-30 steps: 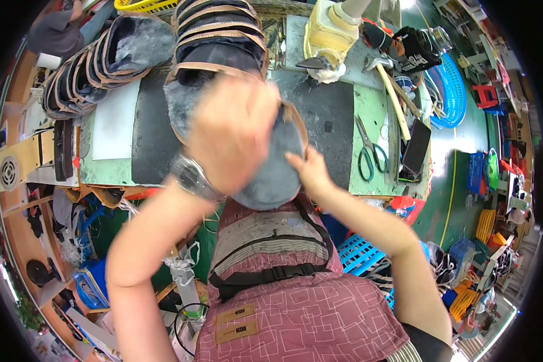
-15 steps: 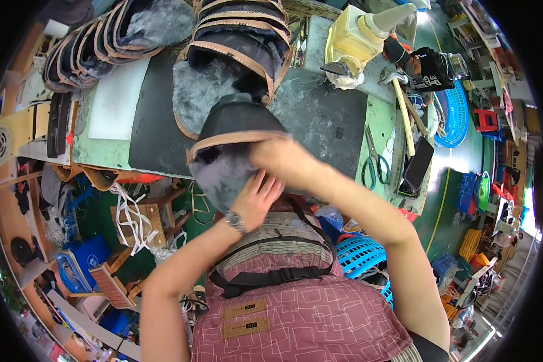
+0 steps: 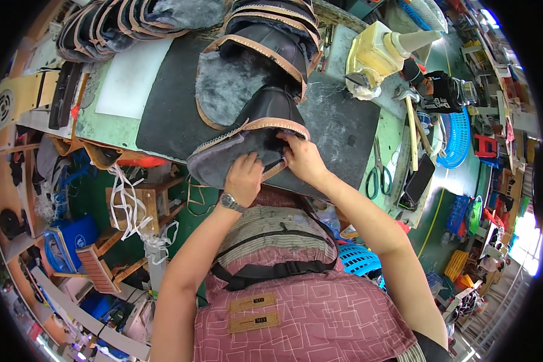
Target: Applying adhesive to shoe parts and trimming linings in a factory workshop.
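A slipper (image 3: 220, 158) with a black leather upper, grey fur lining and tan stitched trim lies at the table's near edge, its toe pointing away and its opening toward me. My left hand (image 3: 245, 180) holds the near side, fingers bent over the fur sole and thumb hidden. At the right of the opening, my right hand (image 3: 303, 158) grips the slipper's edge, some fingertips tucked inside the mouth. Just beyond lies another fur-lined slipper (image 3: 229, 81), toe hidden under a row of similar slippers (image 3: 271, 18).
More slippers (image 3: 111, 27) stand in a row at the far left. A yellow container with a pale spout (image 3: 374, 57) stands at the back right. Green-handled scissors (image 3: 377, 175), a hammer (image 3: 411, 130) and a black phone (image 3: 417, 181) lie along the right side of the green table (image 3: 117, 130).
The slipper has turned, showing more of its fur sole and its stitched side. My right hand has shifted right to the opening's edge. My left hand stays on the near side.
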Action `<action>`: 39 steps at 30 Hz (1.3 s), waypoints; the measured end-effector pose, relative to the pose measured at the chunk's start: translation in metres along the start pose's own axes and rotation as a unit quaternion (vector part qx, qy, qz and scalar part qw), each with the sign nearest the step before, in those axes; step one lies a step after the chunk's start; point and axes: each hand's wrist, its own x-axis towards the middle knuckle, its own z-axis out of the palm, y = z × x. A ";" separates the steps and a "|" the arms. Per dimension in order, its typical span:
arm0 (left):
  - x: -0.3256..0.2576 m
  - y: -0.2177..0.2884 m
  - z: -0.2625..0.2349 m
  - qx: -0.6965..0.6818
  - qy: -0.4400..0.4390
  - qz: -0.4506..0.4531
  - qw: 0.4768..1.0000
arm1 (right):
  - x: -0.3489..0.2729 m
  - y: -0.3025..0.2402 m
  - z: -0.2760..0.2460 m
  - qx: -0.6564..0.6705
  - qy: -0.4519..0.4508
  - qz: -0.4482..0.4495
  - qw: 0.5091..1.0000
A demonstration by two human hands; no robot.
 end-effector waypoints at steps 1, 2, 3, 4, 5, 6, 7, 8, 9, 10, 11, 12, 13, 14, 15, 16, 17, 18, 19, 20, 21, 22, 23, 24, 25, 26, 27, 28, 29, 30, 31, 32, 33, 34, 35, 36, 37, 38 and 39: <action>0.000 -0.004 0.000 -0.002 0.000 0.001 1.000 | -0.001 -0.001 -0.002 0.022 -0.012 0.037 0.999; 0.005 -0.006 -0.007 -0.138 -0.012 -0.248 0.959 | -0.002 -0.004 -0.003 0.044 -0.022 0.073 0.996; 0.008 -0.008 -0.011 -0.264 -0.025 -0.476 0.838 | -0.002 -0.006 -0.001 0.044 -0.020 0.074 0.996; 0.003 -0.017 -0.001 -0.284 0.061 -0.430 0.855 | -0.003 -0.008 0.002 0.052 -0.025 0.038 0.998; 0.002 -0.014 0.002 -0.284 0.061 -0.429 0.855 | -0.004 -0.011 0.005 0.060 -0.030 0.000 0.998; -0.002 -0.008 0.005 -0.276 0.080 -0.344 0.894 | -0.006 -0.017 0.010 0.043 -0.032 0.011 0.999; -0.005 -0.004 0.007 -0.266 0.097 -0.255 0.925 | -0.007 -0.023 0.015 -0.006 -0.036 0.055 0.998; -0.005 0.000 0.003 -0.225 0.098 -0.170 0.954 | -0.007 -0.027 0.024 -0.057 0.016 0.048 0.997; -0.006 0.002 0.003 -0.225 0.097 -0.169 0.954 | -0.008 -0.026 0.032 -0.107 0.068 0.040 0.991; -0.007 0.003 0.003 -0.228 0.107 -0.152 0.956 | -0.009 -0.020 0.034 -0.107 0.069 0.041 0.991; -0.008 0.002 0.001 -0.230 0.118 -0.136 0.956 | -0.007 -0.016 0.034 -0.065 0.064 0.049 0.995; -0.013 -0.002 0.002 -0.214 0.089 -0.125 0.965 | -0.006 -0.013 0.034 -0.022 0.059 0.056 0.996; -0.015 -0.004 0.003 -0.214 0.090 -0.125 0.965 | -0.008 -0.011 0.034 -0.022 0.059 0.055 0.996; -0.014 -0.005 0.001 -0.162 0.040 -0.055 0.984 | -0.009 -0.011 0.034 -0.082 0.073 -0.008 0.994; -0.014 -0.006 0.000 -0.109 -0.010 0.016 0.994 | -0.009 -0.010 0.032 -0.141 0.086 -0.071 0.984; -0.014 -0.006 -0.002 -0.108 -0.009 0.015 0.994 | -0.009 -0.008 0.028 -0.141 0.085 -0.072 0.984; -0.013 -0.006 -0.005 -0.063 -0.037 0.024 0.997 | -0.007 -0.005 0.022 -0.097 0.045 -0.063 0.992; -0.012 -0.005 -0.007 -0.019 -0.065 0.034 0.997 | -0.007 -0.001 0.014 -0.054 0.005 -0.051 0.997; -0.013 -0.005 -0.009 0.025 -0.093 0.043 0.994 | -0.006 0.006 0.005 -0.002 -0.036 -0.043 0.998; -0.012 -0.006 -0.009 0.026 -0.091 0.042 0.995 | -0.009 0.012 -0.004 -0.009 -0.037 -0.070 0.997; -0.012 -0.007 -0.010 0.030 -0.104 0.053 0.993 | -0.010 0.016 -0.009 -0.017 -0.039 -0.098 0.994; -0.012 -0.009 -0.010 0.034 -0.117 0.063 0.991 | -0.009 0.018 -0.007 -0.017 -0.040 -0.100 0.994; -0.009 -0.009 -0.011 0.033 -0.115 0.065 0.991 | -0.010 0.020 -0.004 -0.072 -0.027 -0.139 0.987; -0.007 -0.009 -0.012 0.038 -0.131 0.078 0.988 | -0.011 0.023 -0.002 -0.127 -0.014 -0.176 0.976; -0.005 -0.008 -0.013 0.042 -0.147 0.091 0.984 | -0.012 0.026 -0.001 -0.129 -0.013 -0.174 0.976; -0.005 -0.009 -0.013 0.043 -0.148 0.093 0.984 | -0.009 0.025 0.000 -0.113 -0.015 -0.148 0.982; -0.004 -0.010 -0.014 0.054 -0.157 0.108 0.980 | -0.006 0.024 0.001 -0.096 -0.017 -0.121 0.988; -0.003 -0.011 -0.014 0.065 -0.166 0.123 0.976 | -0.004 0.023 0.003 -0.051 0.038 -0.012 0.998; -0.008 -0.016 -0.008 0.068 -0.166 0.121 0.976 | 0.003 0.013 0.002 -0.003 0.088 0.094 0.992; -0.016 -0.020 0.001 0.022 -0.153 0.109 0.982 | 0.009 0.010 -0.001 0.043 0.079 0.166 0.982; -0.024 -0.025 0.009 -0.024 -0.139 0.096 0.985 | 0.010 0.004 -0.001 0.045 0.079 0.166 0.982; -0.023 -0.023 0.012 -0.142 -0.229 0.015 0.963 | 0.012 0.001 0.000 0.053 0.077 0.165 0.982; -0.010 -0.014 0.007 -0.145 -0.232 0.022 0.961 | 0.011 0.002 -0.002 0.059 0.079 0.168 0.981; 0.003 -0.003 0.002 -0.096 -0.201 0.053 0.973 | 0.005 0.015 0.006 0.050 0.102 0.113 0.987; 0.013 0.004 -0.004 -0.044 -0.167 0.082 0.982 | 0.000 0.014 0.008 0.048 0.083 0.082 0.992; 0.020 0.004 -0.004 -0.040 -0.133 0.113 0.984 | -0.005 0.014 0.012 0.018 0.082 0.018 0.996; 0.022 0.004 0.001 -0.041 -0.131 0.119 0.983 | -0.011 0.014 0.014 -0.013 0.082 -0.047 0.995; 0.023 0.002 0.004 -0.039 -0.101 0.100 0.989 | -0.017 0.011 0.013 -0.035 0.058 -0.075 0.995; 0.023 0.000 0.006 -0.038 -0.071 0.083 0.993 | -0.022 0.008 0.010 -0.057 0.034 -0.103 0.992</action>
